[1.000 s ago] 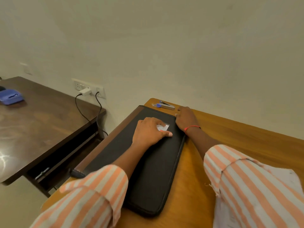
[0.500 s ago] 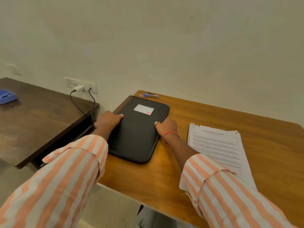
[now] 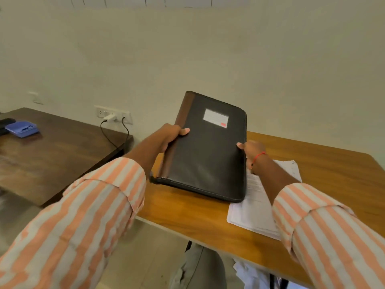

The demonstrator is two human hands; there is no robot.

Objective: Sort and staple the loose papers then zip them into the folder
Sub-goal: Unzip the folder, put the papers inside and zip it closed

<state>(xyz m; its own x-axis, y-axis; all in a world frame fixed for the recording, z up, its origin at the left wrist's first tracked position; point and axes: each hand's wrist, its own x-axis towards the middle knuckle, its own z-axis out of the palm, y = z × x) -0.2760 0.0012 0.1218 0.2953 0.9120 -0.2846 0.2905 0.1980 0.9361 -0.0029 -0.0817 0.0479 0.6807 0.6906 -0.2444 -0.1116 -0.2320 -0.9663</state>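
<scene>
- Both hands had the folder off the tabletop. Half a second earlier it lay flat there, a hand at each long edge.
- Folder was now held between the hands, tilted up with its far end raised and its labelled cover facing the camera. Its near corner hung low over the wood; contact could not be told.
- Left hand gripped the brown spine edge, thumb on the cover, fingers curled out of sight behind.
- Right hand gripped the opposite edge the same way, thumb tip on the cover.
- Papers lay on the tabletop below the right hand and forearm, outside the folder.
- Judgement: folder looked closed, so opening it came next. Filing had not started; whether the sheets were stapled could not be told.
</scene>
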